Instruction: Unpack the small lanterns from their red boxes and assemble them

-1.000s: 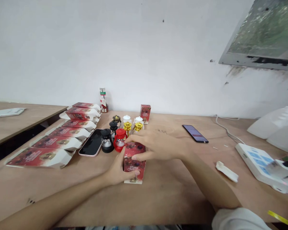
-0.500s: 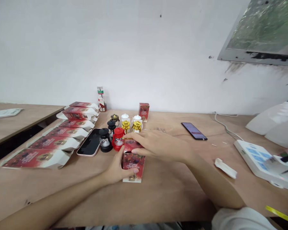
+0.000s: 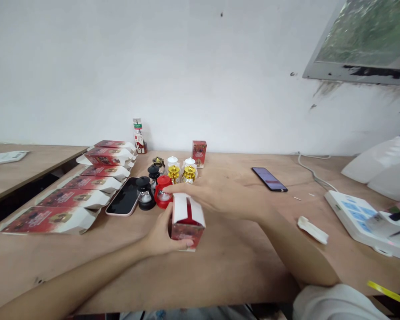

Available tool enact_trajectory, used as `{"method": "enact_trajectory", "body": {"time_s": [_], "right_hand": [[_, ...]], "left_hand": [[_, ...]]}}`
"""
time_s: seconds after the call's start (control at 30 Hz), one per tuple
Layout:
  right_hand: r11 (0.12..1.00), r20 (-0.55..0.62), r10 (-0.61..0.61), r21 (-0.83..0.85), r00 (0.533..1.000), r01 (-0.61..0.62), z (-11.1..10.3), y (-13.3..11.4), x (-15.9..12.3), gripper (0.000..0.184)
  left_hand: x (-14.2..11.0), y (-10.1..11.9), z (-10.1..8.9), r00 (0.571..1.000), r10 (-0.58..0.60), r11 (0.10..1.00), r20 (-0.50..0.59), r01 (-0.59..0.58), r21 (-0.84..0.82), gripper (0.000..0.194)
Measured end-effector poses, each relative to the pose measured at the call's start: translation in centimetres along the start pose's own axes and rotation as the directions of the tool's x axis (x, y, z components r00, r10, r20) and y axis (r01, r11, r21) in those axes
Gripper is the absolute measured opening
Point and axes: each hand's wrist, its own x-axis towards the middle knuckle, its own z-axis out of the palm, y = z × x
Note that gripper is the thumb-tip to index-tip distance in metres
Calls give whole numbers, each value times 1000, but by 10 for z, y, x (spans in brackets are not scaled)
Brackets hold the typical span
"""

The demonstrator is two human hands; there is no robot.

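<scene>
The left hand is holding a red box on the near middle part of the table, its thumb pressing across the near face and its hidden fingers presumably bracing the far side; the grip is partly closed, at about the width of the box. The right hand is reaching in behind the box, its forefinger extending leftward towards the red lantern; its other fingers are passing out of sight, so how far they are curling, and whether they are gripping anything, cannot be told. The box is showing two white flaps at its upper end, with a red strip running between them. For sound handling, the left hand should be keeping the walls square without squeezing them inward, and the right fingers should be working lightly along the fold lines, both flaps lying even, since forcing the thin card is risking a crease. The red lantern is standing just beside the box, and a black lantern is standing to its left, so any sweep of the forefinger should be staying short. Several open cartons are lying at left, beyond the pink-edged phone.
</scene>
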Motion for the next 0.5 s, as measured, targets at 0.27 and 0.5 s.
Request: {"method": "enact_trajectory", "body": {"time_s": [0.27,0.5], "right_hand": [[996,-70,-62,53,996,66,-3,7,3,36],[999,-92,-36,-12,995,35,-3,6,2,22]], "left_hand": [[1,3,1,1000,-13,998,-24,15,61,61],[1,5,-1,1000,-24,997,8,23,76,63]]}}
